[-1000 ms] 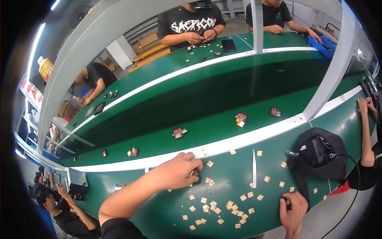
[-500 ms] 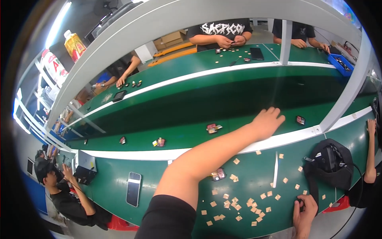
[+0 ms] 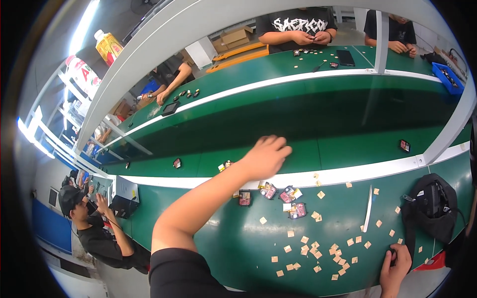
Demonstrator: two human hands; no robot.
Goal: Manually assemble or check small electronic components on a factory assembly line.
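Left hand stretched out flat and empty over dark green moving belt, near small pink-and-black gadgets parked on green counter. Right hand low, maybe pinching something dark, can't tell. Tan square chips scattered within reach.

Bright, even overhead lighting from a ceiling strip lamp (upper left, slightly blown out); strong fisheye bending and black vignette at the rim; shadows soft.
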